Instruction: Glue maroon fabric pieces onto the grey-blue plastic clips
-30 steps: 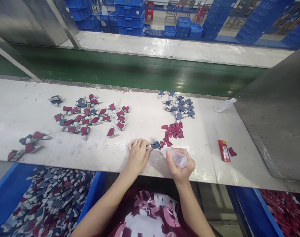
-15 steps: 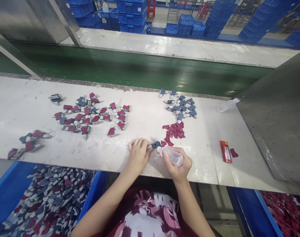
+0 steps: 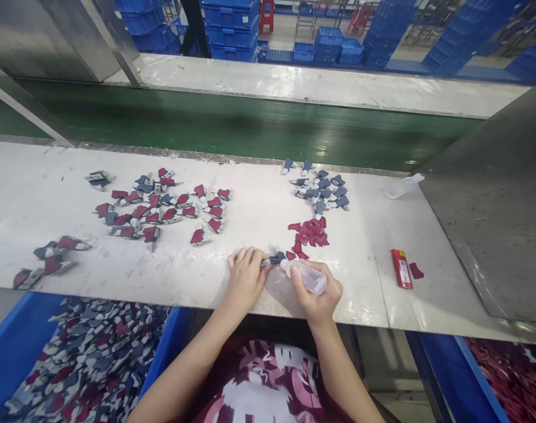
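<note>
My left hand (image 3: pixel 249 271) is closed on a small blue-and-grey plastic part (image 3: pixel 277 258), holding it at the table's near side. A clear squeeze bottle (image 3: pixel 311 278) lies tilted in the grip of my right hand (image 3: pixel 320 295), its tip at the blue part. Just beyond my right hand sits a little heap of loose maroon pieces (image 3: pixel 314 232). Behind that heap are several blue-and-grey parts (image 3: pixel 324 192). To the left, a spread of grey parts (image 3: pixel 153 211) shows mostly maroon faces, some blue.
At right lie a red-and-yellow box (image 3: pixel 402 269), a maroon piece (image 3: pixel 416 271) and a second clear bottle (image 3: pixel 404 186). A green belt (image 3: pixel 250 126) runs behind the white table (image 3: pixel 254 205). Blue bins hold mixed parts (image 3: pixel 91 352) lower left and maroon pieces (image 3: pixel 510 373) lower right.
Both hands keep nearly the same pose, with the bottle tip still at the blue part. A person's dark-clothed leg has come into view at the far upper left. The view shifts slightly.
</note>
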Demonstrator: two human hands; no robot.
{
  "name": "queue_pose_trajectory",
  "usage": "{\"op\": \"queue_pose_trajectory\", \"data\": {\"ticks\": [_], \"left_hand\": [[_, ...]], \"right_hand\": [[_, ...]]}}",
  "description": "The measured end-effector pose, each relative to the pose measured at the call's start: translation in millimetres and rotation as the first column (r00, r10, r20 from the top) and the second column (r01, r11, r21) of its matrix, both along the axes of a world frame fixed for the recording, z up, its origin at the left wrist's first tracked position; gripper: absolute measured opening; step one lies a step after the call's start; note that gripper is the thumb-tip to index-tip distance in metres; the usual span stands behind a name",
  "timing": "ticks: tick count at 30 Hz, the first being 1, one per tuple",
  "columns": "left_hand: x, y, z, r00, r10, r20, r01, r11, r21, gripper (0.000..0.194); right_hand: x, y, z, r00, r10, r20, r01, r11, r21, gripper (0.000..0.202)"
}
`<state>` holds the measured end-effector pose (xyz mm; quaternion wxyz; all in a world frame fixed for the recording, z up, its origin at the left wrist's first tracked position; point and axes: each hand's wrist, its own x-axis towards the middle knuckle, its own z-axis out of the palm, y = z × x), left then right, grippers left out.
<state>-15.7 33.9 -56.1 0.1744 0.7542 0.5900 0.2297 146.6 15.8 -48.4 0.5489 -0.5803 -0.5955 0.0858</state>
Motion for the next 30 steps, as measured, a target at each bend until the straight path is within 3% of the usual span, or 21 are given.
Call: {"op": "queue_pose_trajectory", "data": {"ticks": [7, 12, 15, 21, 23, 25, 27, 28, 30], "left_hand": [[1.2, -0.7, 0.4, 1.0, 0.012, 0.005, -0.011, 1.0, -0.015, 0.005], [0.8, -0.4, 4.1, 0.998, 0.024, 0.061, -0.022, 0.999, -0.033, 0.008], [-0.3, -0.3, 6.1, 0.991, 0.046, 0.127, -0.041, 0.998, -0.046, 0.008], [-4.4, 1.4, 3.6, 0.939, 0.132, 0.317, -0.111, 0.99, -0.084, 0.006], [-5.5, 2.0, 3.1, 0.914, 0.154, 0.375, -0.126, 0.987, -0.097, 0.005], [-6.2, 2.2, 3.1, 0.895, 0.171, 0.413, -0.139, 0.985, -0.107, 0.005], [-6.6, 2.2, 3.1, 0.881, 0.189, 0.434, -0.153, 0.981, -0.118, 0.006], [-6.8, 2.1, 2.9, 0.875, 0.198, 0.441, -0.159, 0.979, -0.124, 0.007], [-7.1, 2.0, 2.1, 0.862, 0.209, 0.462, -0.164, 0.977, -0.137, 0.008]], "right_hand": [[2.2, -2.6, -8.1, 0.987, -0.07, -0.148, 0.066, 0.997, -0.035, 0.018], [21.4, 2.5, -14.7, 0.853, -0.308, -0.421, 0.297, 0.95, -0.092, 0.034], [41.3, 11.6, -11.9, 0.828, -0.344, -0.442, 0.336, 0.937, -0.098, 0.043], [61.6, 21.7, -8.3, 0.875, -0.358, -0.327, 0.299, 0.929, -0.217, 0.056], [60.5, 18.6, -9.8, 0.896, -0.384, -0.223, 0.376, 0.923, -0.079, 0.063], [56.6, 13.7, -11.2, 0.894, -0.443, -0.066, 0.446, 0.871, 0.206, 0.061], [49.0, 10.1, -11.3, 0.903, -0.411, 0.125, 0.347, 0.869, 0.351, 0.043], [43.6, 9.7, -10.9, 0.918, -0.333, 0.214, 0.256, 0.912, 0.322, 0.032], [30.7, 12.5, -9.9, 0.944, -0.114, 0.31, 0.08, 0.989, 0.121, 0.018]]}}
